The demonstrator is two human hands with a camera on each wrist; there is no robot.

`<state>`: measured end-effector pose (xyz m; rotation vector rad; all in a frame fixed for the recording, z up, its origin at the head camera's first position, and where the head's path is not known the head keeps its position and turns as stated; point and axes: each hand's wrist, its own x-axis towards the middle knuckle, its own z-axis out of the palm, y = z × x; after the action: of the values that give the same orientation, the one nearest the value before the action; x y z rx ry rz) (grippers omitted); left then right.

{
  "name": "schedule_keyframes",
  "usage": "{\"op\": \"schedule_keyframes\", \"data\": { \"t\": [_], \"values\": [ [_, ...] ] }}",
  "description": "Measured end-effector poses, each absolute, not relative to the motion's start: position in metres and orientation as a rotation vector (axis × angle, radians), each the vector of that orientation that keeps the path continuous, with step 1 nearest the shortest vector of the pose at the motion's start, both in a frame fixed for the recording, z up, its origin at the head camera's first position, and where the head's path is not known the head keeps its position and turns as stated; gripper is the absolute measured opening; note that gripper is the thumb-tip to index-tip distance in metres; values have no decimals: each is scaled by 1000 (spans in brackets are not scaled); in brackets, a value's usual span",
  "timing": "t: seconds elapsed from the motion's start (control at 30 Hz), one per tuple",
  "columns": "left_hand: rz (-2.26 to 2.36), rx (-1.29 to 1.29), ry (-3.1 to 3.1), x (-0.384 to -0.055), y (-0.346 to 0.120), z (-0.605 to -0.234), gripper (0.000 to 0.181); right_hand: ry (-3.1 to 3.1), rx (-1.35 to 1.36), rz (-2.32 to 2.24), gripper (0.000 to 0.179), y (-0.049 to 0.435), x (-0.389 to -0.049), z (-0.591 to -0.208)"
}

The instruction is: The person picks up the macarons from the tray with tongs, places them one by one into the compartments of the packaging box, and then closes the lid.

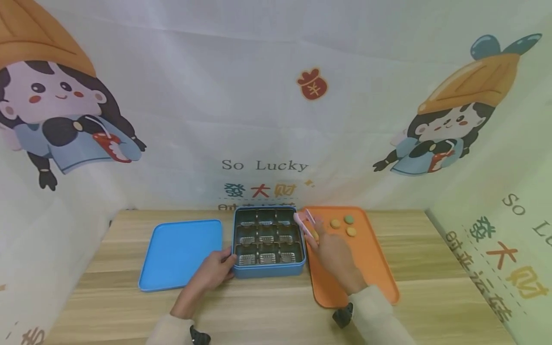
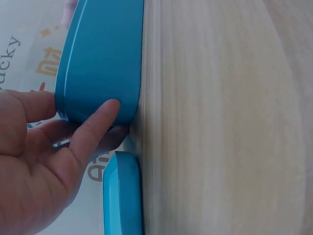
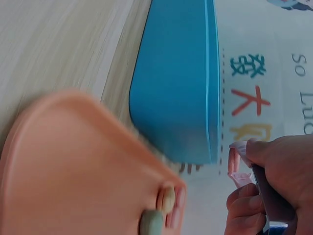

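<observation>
In the head view a blue tin box (image 1: 269, 271) stands mid-table, its dark insert divided into several compartments. My left hand (image 1: 215, 269) holds the box's front left corner, thumb at the rim and fingers against the side (image 2: 100, 63). My right hand (image 1: 334, 256) grips pink tongs (image 1: 306, 224) at the box's right edge, above the orange tray (image 1: 353, 273). The tong tips (image 3: 234, 166) show in the right wrist view; I cannot tell whether anything is between them. Small round macarons, yellow (image 1: 351, 232) and green (image 1: 349, 219), lie on the tray.
A shallow blue lid (image 1: 181, 254) lies left of the box on the wooden table (image 1: 258, 306). Pale printed cloth (image 1: 258, 120) hangs behind and at both sides. In the right wrist view, pinkish pieces (image 3: 175, 210) lie by the tray's edge.
</observation>
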<state>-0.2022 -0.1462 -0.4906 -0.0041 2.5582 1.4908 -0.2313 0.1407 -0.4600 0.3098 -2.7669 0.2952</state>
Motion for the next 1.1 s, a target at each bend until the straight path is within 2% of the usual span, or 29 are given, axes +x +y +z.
{"op": "schedule_keyframes", "data": {
  "t": [0.33, 0.5, 0.87, 1.1],
  "values": [
    [1534, 24, 2516, -201, -146, -490, 38, -2873, 257, 331, 44, 117, -241, -465],
    [1536, 23, 2514, -200, -145, -490, 38, -2892, 260, 303, 52, 113, -242, -467],
    [1505, 8, 2533, -202, -147, -491, 41, -2902, 264, 373, 46, 112, -243, -466],
    [1492, -8, 2531, -201, -148, -492, 40, -2917, 252, 423, 54, 113, -243, -466]
  ]
}}
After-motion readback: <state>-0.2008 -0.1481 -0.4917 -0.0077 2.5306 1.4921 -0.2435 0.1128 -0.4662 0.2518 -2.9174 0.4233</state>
